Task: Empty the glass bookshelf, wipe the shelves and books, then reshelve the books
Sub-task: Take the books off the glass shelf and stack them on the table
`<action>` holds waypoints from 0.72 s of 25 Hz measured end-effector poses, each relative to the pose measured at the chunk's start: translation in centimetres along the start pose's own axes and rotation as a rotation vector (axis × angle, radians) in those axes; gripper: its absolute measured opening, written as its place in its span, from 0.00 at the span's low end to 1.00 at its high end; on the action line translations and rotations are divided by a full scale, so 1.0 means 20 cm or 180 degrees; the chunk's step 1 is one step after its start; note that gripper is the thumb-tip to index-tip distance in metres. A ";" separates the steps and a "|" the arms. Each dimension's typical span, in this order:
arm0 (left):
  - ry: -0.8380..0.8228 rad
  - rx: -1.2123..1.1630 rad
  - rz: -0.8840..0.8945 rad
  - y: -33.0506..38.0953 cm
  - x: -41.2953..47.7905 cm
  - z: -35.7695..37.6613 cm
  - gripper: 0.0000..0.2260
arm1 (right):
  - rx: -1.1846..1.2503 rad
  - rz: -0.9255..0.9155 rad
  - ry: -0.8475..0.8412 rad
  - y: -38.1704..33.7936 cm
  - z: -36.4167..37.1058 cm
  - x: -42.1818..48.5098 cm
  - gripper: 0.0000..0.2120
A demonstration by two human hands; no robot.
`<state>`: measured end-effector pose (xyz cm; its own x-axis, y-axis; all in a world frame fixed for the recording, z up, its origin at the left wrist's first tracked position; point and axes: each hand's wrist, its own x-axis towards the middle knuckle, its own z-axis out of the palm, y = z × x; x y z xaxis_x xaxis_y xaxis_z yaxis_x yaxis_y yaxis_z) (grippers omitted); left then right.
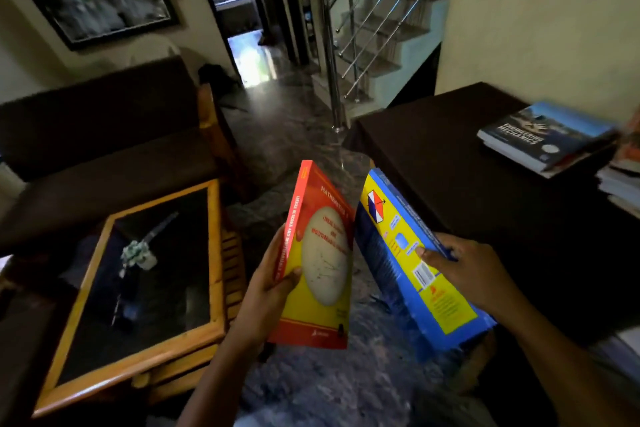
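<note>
The person holds one book in each hand, both in the air just left of the dark-clothed table [450, 156]. The left hand [273, 288] grips a red and yellow mathematics book [318, 260] by its spine edge, with the thumb curled onto the front cover and the fingers hidden behind. The right hand [464, 270], nearer the table, grips a blue and yellow book [408, 263] along its right edge, with the thumb pressed on the cover beside a barcode. Both books stand tilted, tops pointing away from the person. Their inner edges come close together, but whether they touch cannot be told. On the table's far right part lies a blue book titled Engineering Mechanics [543, 139], flat on top of another volume. A stack of books [620, 180] sits beside it at the table's right edge. Well left of the table stands a wood-framed glass coffee table [214, 253], and beyond the table's far corner rises a steel stair railing [329, 45]
</note>
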<state>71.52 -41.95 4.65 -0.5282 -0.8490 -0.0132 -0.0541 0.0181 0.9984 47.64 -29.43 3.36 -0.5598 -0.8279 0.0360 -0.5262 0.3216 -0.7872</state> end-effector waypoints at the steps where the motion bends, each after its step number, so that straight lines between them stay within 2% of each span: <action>1: -0.0059 -0.0034 -0.0054 0.02 0.06 0.02 0.26 | -0.0024 0.0020 0.0027 -0.01 -0.02 0.03 0.11; 6: -0.0705 -0.0063 0.0133 0.08 0.83 0.22 0.25 | -0.0029 0.0252 0.0653 0.03 -0.12 0.54 0.11; 11: -0.1565 -0.0104 0.0300 0.11 1.45 0.57 0.28 | -0.0183 0.0748 0.1277 0.09 -0.33 0.93 0.10; 14: -0.2115 -0.0275 0.0148 0.12 1.72 0.81 0.26 | -0.0294 0.1185 0.1728 0.16 -0.46 1.03 0.13; 18: -0.2778 -0.0452 -0.0137 0.17 2.00 1.19 0.26 | -0.0372 0.1673 0.2129 0.19 -0.62 1.05 0.09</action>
<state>30.14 -63.29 6.12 -0.9896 -0.1406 -0.0305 -0.0136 -0.1196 0.9927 25.94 -39.78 8.70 -0.9898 -0.1248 0.0687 -0.1347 0.6632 -0.7362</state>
